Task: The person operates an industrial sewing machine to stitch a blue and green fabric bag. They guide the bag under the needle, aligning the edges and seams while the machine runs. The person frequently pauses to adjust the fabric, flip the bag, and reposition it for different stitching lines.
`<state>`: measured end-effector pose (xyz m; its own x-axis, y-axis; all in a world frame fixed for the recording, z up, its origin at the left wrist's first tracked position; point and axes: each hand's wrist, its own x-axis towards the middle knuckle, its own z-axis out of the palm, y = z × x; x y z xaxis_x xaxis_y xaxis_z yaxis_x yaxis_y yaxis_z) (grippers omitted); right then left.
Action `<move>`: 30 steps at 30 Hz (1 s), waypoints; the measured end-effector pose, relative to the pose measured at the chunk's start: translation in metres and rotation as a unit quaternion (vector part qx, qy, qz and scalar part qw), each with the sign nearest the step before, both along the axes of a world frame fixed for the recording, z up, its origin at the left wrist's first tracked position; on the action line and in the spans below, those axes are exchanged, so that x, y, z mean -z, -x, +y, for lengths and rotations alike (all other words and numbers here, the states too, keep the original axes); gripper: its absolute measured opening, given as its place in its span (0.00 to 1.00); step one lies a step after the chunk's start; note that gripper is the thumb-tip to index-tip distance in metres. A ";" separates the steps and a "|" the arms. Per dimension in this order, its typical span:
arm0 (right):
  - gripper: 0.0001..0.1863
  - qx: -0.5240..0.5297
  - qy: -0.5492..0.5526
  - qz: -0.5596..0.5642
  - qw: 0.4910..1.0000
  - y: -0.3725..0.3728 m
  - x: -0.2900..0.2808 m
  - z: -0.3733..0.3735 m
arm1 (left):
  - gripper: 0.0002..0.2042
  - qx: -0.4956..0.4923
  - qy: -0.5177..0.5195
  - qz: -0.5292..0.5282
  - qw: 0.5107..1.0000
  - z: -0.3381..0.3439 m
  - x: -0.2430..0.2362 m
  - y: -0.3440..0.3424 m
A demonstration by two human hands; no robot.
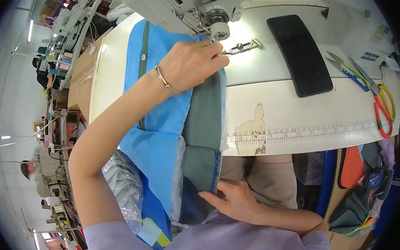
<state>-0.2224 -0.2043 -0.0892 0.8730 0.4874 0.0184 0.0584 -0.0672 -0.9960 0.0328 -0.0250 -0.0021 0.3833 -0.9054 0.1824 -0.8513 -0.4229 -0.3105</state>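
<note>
A sewn fabric piece (163,108), bright blue with grey-green panels and a zipper strip, lies over the table's front edge and hangs toward my lap. My left hand (190,63), a bracelet on its wrist, is closed at the fabric's far end, close to the head of the sewing machine (217,20). Its fingers pinch the fabric's edge, though the fingertips are partly hidden. Lower down, my right hand (238,201) grips the right edge of the grey-green panel (201,165) between thumb and fingers. The needle cannot be made out behind my left hand.
Right of the machine lie a black phone (300,55), scissors (380,99) with red and yellow handles, and a metal seam guide (243,47). A ruler strip (302,133) runs along the table's front. Fabric pieces (355,208) are stacked at lower right; other workers sit far left.
</note>
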 end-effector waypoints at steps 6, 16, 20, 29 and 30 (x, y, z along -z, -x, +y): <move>0.26 -0.017 -0.005 0.024 1.000 -0.003 -0.006 -0.003 | 0.06 0.043 -0.018 0.080 0.996 -0.009 0.003 0.003; 0.22 -0.015 -0.005 0.012 1.000 -0.004 0.006 0.005 | 0.08 0.047 0.119 0.324 0.937 -0.025 0.007 0.102; 0.18 -0.035 0.032 -0.046 0.998 -0.008 0.008 -0.002 | 0.11 0.025 0.144 0.386 0.911 -0.018 0.002 0.117; 0.17 -0.043 0.047 -0.035 0.997 -0.005 0.004 -0.003 | 0.14 -0.255 0.169 0.138 0.942 -0.012 -0.005 0.079; 0.17 -0.040 0.044 -0.037 0.998 -0.004 0.004 -0.002 | 0.16 -0.262 0.147 0.126 0.946 -0.015 -0.005 0.080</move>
<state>-0.2180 -0.2066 -0.0929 0.8293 0.5576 0.0356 0.1410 -0.1472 -0.9790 -0.0476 -0.0398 0.0025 0.8294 -0.5040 0.2409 -0.5329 -0.8432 0.0705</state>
